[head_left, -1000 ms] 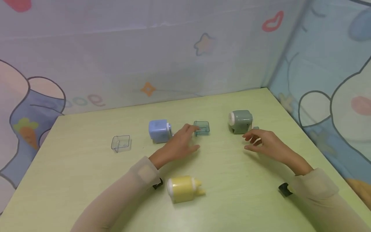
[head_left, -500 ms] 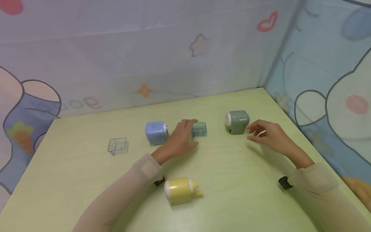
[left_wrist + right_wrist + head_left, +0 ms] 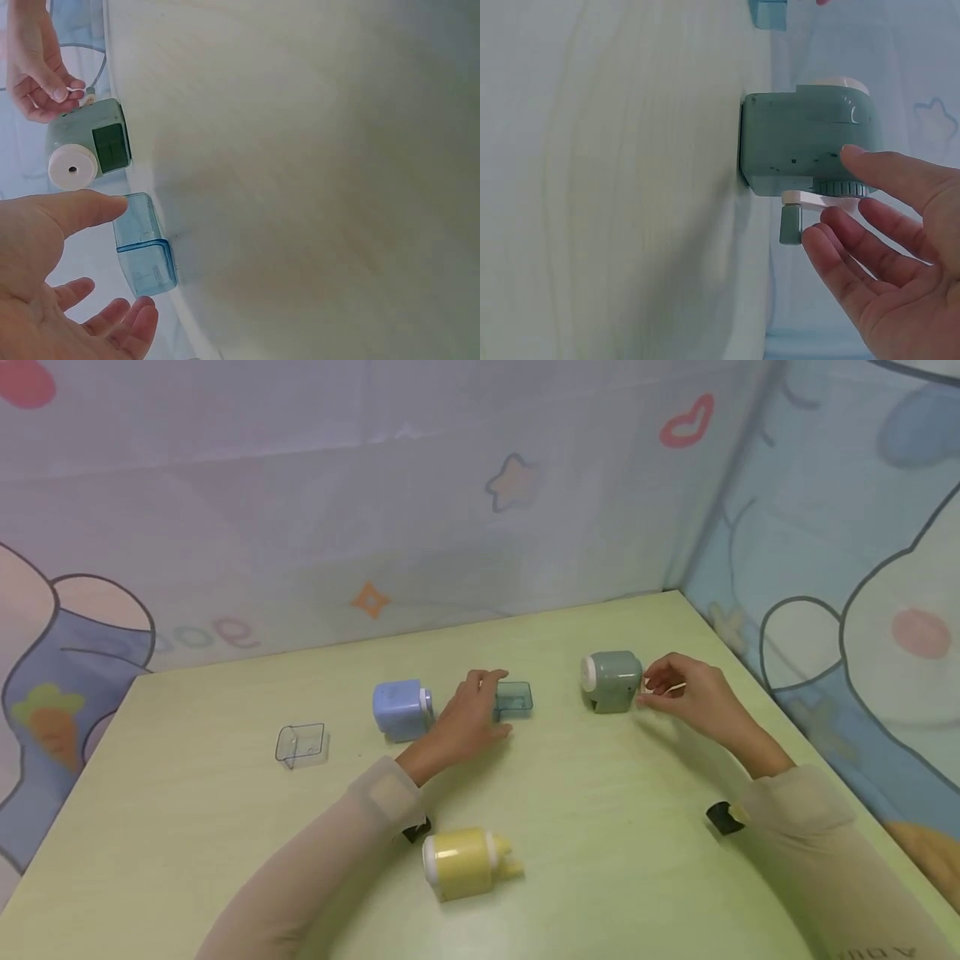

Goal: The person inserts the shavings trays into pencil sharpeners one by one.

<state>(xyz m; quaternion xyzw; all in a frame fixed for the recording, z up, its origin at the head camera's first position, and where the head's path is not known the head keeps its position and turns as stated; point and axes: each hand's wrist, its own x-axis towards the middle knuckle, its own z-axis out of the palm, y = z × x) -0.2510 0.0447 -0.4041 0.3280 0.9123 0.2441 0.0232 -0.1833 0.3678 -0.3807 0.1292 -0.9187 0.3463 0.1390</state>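
Note:
A green crank pencil sharpener (image 3: 617, 681) stands toward the back right, its white front knob turned left. Fingers of my right hand (image 3: 697, 693) are loosely bent beside its crank. In the right wrist view the thumb (image 3: 892, 172) overlaps the green body, while the other fingers lie just behind the white crank arm (image 3: 817, 200) and its green handle (image 3: 790, 225). My left hand (image 3: 465, 718) reaches to the left side of a clear teal drawer (image 3: 517, 696). In the left wrist view its thumb and fingers spread on either side of that drawer, not closed on it.
Left of my left hand stands a blue sharpener (image 3: 400, 710), with a clear blue-edged drawer (image 3: 300, 743) farther left. A yellow sharpener (image 3: 461, 864) lies near the front, by my left sleeve (image 3: 315, 852). Printed cloth (image 3: 420, 510) hangs behind the table (image 3: 570, 860).
My right hand has come up to the crank of the green sharpener. My left fingers have shifted from over the teal drawer to its left edge. The head view has tilted slightly.

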